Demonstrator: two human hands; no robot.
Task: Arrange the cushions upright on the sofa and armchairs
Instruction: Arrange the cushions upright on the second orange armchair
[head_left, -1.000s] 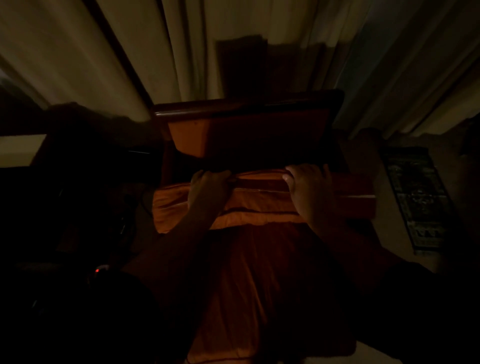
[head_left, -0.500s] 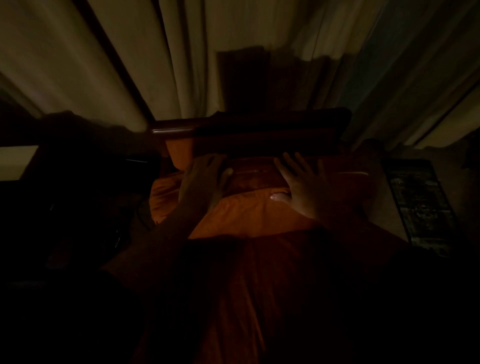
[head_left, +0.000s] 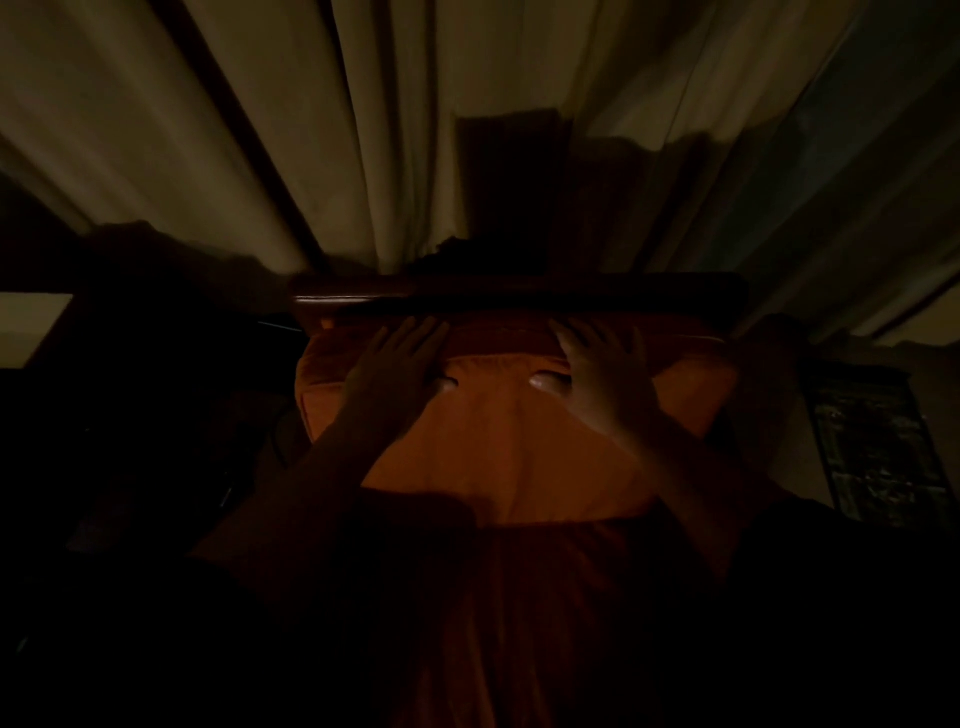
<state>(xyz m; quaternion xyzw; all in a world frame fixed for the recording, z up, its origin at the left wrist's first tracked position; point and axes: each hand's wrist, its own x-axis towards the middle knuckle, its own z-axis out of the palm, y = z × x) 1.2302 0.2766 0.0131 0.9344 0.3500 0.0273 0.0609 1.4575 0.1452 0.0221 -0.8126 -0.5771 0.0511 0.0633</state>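
The room is very dark. An orange cushion (head_left: 509, 441) leans against the back of an armchair, just under its dark wooden top rail (head_left: 519, 299). My left hand (head_left: 397, 371) lies flat on the cushion's upper left part, fingers spread toward the rail. On the upper right part my right hand (head_left: 605, 382) presses flat in the same way. Neither hand grips the fabric. Below the cushion the orange seat (head_left: 545, 613) runs toward me in shadow.
Pale curtains (head_left: 363, 130) hang right behind the armchair. A patterned rug or mat (head_left: 878, 447) lies on the floor at the right. The left side is black, with only faint outlines of dark furniture.
My hands gripped the cushion's top edge a second ago. They have let go and now lie flat on it, and the cushion has been pushed back up against the chair's back.
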